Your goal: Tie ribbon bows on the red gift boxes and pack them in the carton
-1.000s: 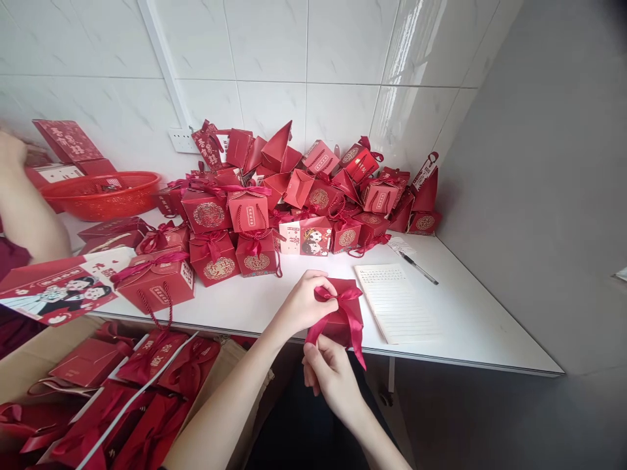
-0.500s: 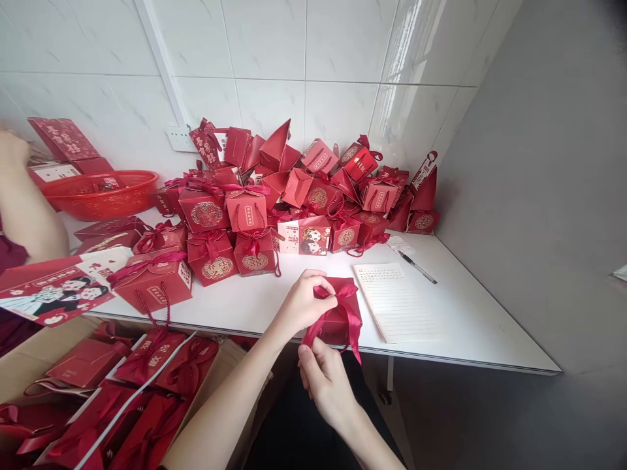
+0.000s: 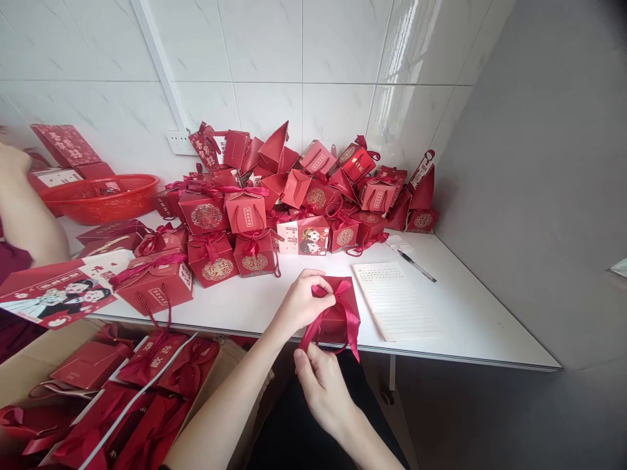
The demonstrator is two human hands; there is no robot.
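A dark red gift box (image 3: 339,324) sits at the table's front edge, directly before me. Across its top runs a wine-red satin ribbon (image 3: 351,314) tied in a bow, with one tail hanging over the front. My left hand (image 3: 307,301) pinches the ribbon near the knot, thumb and forefinger together. Lower down, at the box's front left corner, my right hand (image 3: 319,378) grips the other ribbon end between thumb and fingers. A twisted cord handle shows partly on the box's front; the hands hide its left side.
Finished-looking red boxes (image 3: 249,209) are heaped along the wall. An open notepad (image 3: 392,303) and a pen (image 3: 416,266) lie to the right. At left are a red plastic basket (image 3: 105,205), a carton (image 3: 63,339) of boxes below, and another person's arm (image 3: 29,202).
My right hand has shifted slightly left and down along the ribbon end. My left hand keeps its pinch by the knot. The box stays in place.
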